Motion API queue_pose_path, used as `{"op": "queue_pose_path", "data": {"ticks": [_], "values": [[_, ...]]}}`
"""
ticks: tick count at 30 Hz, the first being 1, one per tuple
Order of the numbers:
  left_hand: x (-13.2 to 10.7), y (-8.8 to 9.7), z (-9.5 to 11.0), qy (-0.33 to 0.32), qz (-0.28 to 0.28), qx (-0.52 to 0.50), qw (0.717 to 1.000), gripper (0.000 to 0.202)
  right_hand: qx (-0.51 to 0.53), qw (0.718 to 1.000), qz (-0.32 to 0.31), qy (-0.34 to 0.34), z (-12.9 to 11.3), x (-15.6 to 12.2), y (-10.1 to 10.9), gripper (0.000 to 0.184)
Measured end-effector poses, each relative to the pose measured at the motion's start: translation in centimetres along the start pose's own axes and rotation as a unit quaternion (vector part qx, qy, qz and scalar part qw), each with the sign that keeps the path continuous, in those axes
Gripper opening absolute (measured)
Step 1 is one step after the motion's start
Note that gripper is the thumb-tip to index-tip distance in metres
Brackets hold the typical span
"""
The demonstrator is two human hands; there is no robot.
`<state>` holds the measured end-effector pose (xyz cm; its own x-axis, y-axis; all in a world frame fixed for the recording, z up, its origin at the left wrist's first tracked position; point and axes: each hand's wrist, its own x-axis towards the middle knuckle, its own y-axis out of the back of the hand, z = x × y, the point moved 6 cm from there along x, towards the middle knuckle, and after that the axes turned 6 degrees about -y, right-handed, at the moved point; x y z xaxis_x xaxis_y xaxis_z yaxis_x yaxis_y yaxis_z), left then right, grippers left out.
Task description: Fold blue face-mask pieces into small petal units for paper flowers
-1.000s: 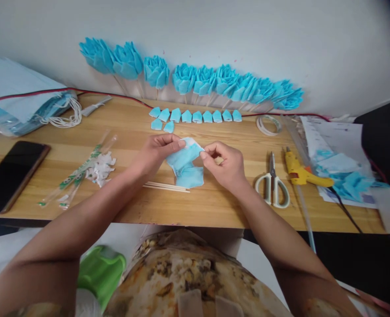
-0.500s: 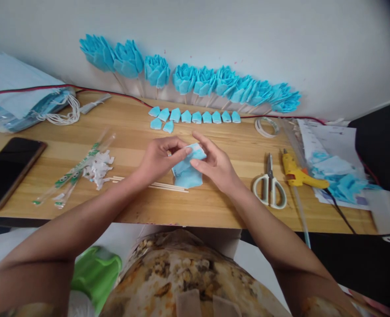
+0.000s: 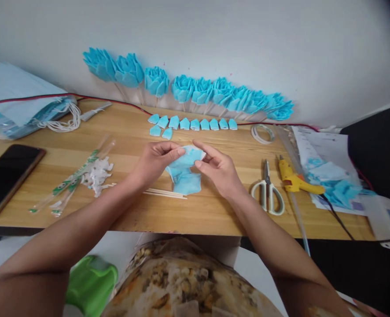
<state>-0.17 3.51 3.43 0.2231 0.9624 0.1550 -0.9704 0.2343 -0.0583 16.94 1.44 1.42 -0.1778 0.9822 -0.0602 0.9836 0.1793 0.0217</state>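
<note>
Between both hands is a light blue fabric piece (image 3: 192, 155), pale along its right edge. My left hand (image 3: 158, 160) pinches its left side between thumb and fingers. On the right side, my right hand (image 3: 218, 169) grips it by thumb and fingertips. More blue fabric (image 3: 187, 182) lies just below, over the tabletop; whether it joins the held piece I cannot tell. Thin wooden sticks (image 3: 165, 193) lie beside it, partly under my left forearm. Beyond my hands, small folded blue petals (image 3: 195, 124) sit in a row, two more in front.
Blue fabric flowers on sticks (image 3: 157, 81) lean along the wall. Left are a phone (image 3: 12, 178), plastic wrappers (image 3: 72, 178), white scraps (image 3: 98, 174) and a bagged fabric stack (image 3: 20, 97). Right are scissors (image 3: 267, 191), a yellow glue gun (image 3: 294, 178), a tape roll (image 3: 263, 134) and blue scraps (image 3: 340, 189).
The fabric in my hands is spread wider and flatter than before, when it was folded over. The whole view has shifted slightly, with the table lower in the picture.
</note>
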Motion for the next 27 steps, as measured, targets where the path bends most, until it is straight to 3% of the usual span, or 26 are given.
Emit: {"op": "queue_pose_path", "data": {"ticks": [7,14,20,27], "values": [[0.1,0.3,-0.6,0.027,0.026,-0.032,0.999,0.036,0.046,0.999,-0.008,0.002,0.1,0.2,0.4,0.047],[0.2,0.6,-0.9,0.025,0.035,-0.025,0.999,0.029,0.041,0.998,0.024,0.04,-0.9,-0.1,1.0,0.021],[0.0,0.3,-0.9,0.013,0.018,-0.006,1.0,0.031,0.002,0.998,0.052,0.039,-1.1,0.0,1.0,0.029],[-0.2,0.0,-0.7,0.01,-0.002,0.005,1.0,0.035,-0.035,0.995,0.077,0.051,-1.3,-0.2,1.1,0.024]]}}
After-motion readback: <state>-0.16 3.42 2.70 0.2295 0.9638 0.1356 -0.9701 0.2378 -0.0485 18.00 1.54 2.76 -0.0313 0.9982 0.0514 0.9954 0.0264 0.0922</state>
